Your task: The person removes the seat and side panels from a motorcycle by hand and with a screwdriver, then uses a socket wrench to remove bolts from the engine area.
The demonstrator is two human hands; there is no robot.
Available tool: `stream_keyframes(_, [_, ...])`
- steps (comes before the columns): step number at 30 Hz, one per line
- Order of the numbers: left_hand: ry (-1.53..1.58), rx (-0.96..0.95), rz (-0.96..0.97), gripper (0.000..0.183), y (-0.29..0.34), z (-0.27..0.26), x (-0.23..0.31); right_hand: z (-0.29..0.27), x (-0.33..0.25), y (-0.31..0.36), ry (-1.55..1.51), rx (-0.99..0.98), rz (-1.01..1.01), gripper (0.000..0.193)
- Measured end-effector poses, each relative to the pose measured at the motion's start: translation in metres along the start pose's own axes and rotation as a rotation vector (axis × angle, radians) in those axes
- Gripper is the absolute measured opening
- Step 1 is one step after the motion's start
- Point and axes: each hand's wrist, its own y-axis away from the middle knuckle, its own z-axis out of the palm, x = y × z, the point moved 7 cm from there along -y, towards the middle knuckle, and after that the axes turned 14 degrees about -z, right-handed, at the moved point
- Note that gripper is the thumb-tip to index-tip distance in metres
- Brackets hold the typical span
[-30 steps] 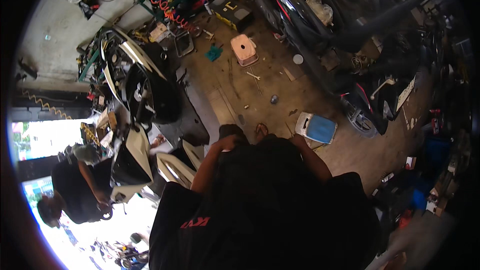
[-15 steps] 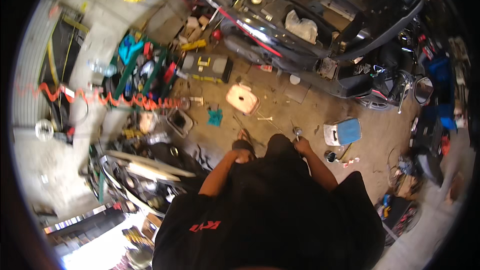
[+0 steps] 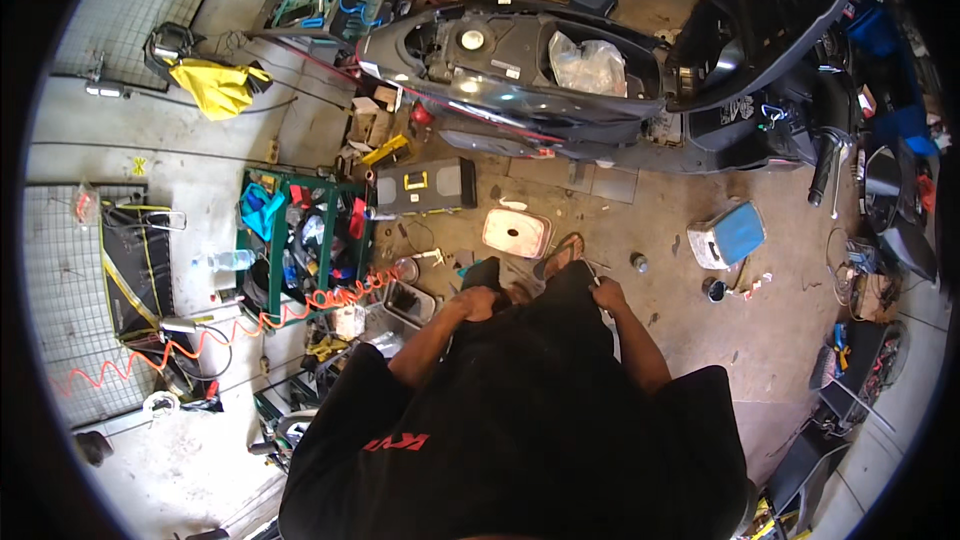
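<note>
My left hand (image 3: 478,302) lies on my left knee, over dark cloth, its fingers partly in view and holding nothing that I can see. My right hand (image 3: 607,294) is closed beside my right knee. A thin pale piece sticks out at its fingers, too small to name. Just ahead of my knees is a whitish plastic stool (image 3: 517,233) with a slot in its top. My sandalled foot (image 3: 562,256) stands beside it. On the floor to the right of that foot is a small can (image 3: 640,262).
A dark scooter (image 3: 560,90) with its seat raised spans the far side. A grey toolbox (image 3: 425,186) and a green rack of tools (image 3: 305,240) stand left, with an orange coiled hose (image 3: 290,310) in front. A blue-topped box (image 3: 730,235) and a dark cup (image 3: 714,289) are at right.
My view has swung, so the stool and blue-topped box now appear further right. My right hand stays closed by my right knee; my left hand stays at the left knee.
</note>
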Motion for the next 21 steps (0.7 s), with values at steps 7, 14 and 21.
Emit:
stream_keyframes(7, [-0.054, -0.074, 0.007, 0.043, 0.005, -0.027, -0.047, 0.004, -0.056, -0.057, -0.116, 0.07, -0.081, 0.027])
stream_keyframes(14, [-0.199, -0.35, 0.087, 0.036, -0.004, -0.042, -0.075, 0.054, -0.043, -0.12, -0.096, -0.021, 0.004, 0.033])
stream_keyframes(21, [-0.417, -0.558, 0.14, 0.031, -0.046, 0.012, -0.205, 0.171, -0.001, -0.274, -0.201, -0.064, 0.161, 0.036])
